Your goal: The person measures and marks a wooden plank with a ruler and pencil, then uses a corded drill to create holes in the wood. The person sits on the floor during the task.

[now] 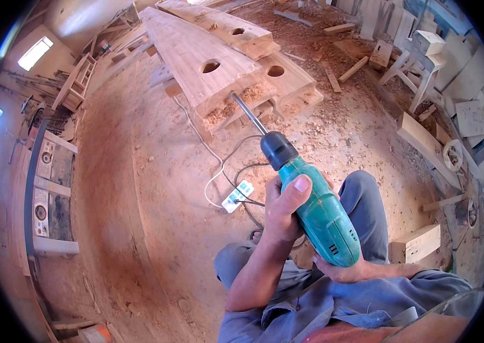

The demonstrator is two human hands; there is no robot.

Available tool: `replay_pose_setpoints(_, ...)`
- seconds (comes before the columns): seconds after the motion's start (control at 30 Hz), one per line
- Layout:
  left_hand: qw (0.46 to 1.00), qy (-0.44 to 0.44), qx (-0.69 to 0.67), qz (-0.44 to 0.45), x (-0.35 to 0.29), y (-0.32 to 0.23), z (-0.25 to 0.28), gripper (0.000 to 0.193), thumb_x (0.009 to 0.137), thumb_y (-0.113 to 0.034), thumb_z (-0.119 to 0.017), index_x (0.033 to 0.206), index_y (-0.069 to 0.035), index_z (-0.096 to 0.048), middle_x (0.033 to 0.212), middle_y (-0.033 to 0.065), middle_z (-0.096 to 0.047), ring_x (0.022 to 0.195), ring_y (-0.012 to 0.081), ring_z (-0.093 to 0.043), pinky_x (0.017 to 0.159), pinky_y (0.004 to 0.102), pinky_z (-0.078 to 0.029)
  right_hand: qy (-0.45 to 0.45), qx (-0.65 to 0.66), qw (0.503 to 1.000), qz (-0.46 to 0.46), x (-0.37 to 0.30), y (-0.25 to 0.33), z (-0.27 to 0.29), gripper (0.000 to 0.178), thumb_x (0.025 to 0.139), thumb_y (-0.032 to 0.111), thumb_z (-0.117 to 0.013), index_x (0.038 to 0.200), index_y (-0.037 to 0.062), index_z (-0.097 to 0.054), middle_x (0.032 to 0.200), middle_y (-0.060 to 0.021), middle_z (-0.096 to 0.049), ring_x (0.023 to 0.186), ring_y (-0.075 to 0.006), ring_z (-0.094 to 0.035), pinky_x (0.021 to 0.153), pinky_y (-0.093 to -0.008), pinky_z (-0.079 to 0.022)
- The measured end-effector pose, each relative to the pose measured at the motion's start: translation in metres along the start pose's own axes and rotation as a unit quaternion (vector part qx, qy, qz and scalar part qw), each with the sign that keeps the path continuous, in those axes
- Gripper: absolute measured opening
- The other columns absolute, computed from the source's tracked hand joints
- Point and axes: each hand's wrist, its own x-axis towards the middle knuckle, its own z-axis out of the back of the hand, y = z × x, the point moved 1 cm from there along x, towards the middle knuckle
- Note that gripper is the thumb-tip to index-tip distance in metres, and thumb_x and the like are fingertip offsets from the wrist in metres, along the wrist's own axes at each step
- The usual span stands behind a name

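Note:
A green electric drill (323,220) with a black chuck (278,150) points away from me. My left hand (285,207) is closed around the front of its body, thumb across the top. At the rear end, my right hand (342,270) grips the drill from below; most of its fingers are hidden behind the tool. The long metal bit (247,111) reaches the near end of a thick wooden plank (196,46), its tip by wood shavings (257,91) there. That plank has a round hole (210,66) through its face. I cannot tell how deep the bit sits.
Other thick planks with holes, such as one plank (294,77), lie alongside. A white power strip (237,196) with cables rests on the dusty floor before me. Offcuts and a wooden sawhorse (416,66) stand right; a wooden block (416,244) sits near my knee. Workbench parts (53,188) line the left.

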Motion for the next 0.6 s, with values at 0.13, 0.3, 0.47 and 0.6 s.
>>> replay_pose_setpoints(0.13, 1.0, -0.001, -0.001, -0.005, 0.0007, 0.001, -0.0002, 0.068, 0.084, -0.058, -0.064, 0.103, 0.007, -0.062, 0.086, 0.0191, -0.067, 0.073, 0.0281, -0.07, 0.067, 0.0399, -0.059, 0.001, 0.013, 1.0, -0.006, -0.0001, 0.0013, 0.0001, 0.024, 0.082, -0.003, -0.076, 0.103, 0.0005, -0.066, 0.09, -0.0049, -0.071, 0.08, -0.014, -0.068, 0.07, -0.0295, -0.054)
replay_pose_setpoints(0.3, 1.0, -0.007, -0.002, 0.005, -0.0003, -0.001, -0.0006, 0.067, 0.084, -0.058, -0.065, 0.103, 0.006, -0.062, 0.086, 0.019, -0.067, 0.073, 0.0283, -0.07, 0.066, 0.0396, -0.059, -0.003, 0.009, 1.0, -0.01, 0.0004, -0.0017, 0.0001, 0.024, 0.081, -0.003, -0.077, 0.103, 0.0006, -0.065, 0.091, -0.0045, -0.071, 0.08, -0.0139, -0.068, 0.07, -0.0293, -0.054)
replay_pose_setpoints(0.47, 0.997, 0.007, -0.071, 0.005, -0.0006, -0.0011, 0.0013, 0.054, 0.086, -0.044, -0.072, 0.101, 0.008, -0.065, 0.089, 0.0175, -0.069, 0.075, 0.0238, -0.069, 0.07, 0.0364, -0.058, -0.012, 0.017, 1.0, -0.016, -0.0001, -0.003, -0.0008, 0.026, 0.08, -0.002, -0.077, 0.103, 0.0005, -0.065, 0.09, -0.0053, -0.071, 0.08, -0.0142, -0.068, 0.071, -0.0297, -0.054)
replay_pose_setpoints(0.6, 0.999, -0.01, -0.032, 0.004, 0.0005, 0.0001, 0.0005, 0.062, 0.084, -0.053, -0.068, 0.104, 0.006, -0.063, 0.087, 0.0188, -0.068, 0.074, 0.0269, -0.07, 0.068, 0.0392, -0.059, -0.003, -0.02, 1.0, 0.004, 0.0024, -0.0008, 0.0006, 0.026, 0.08, -0.002, -0.077, 0.103, 0.0007, -0.065, 0.09, -0.0054, -0.071, 0.08, -0.014, -0.068, 0.071, -0.0296, -0.054)
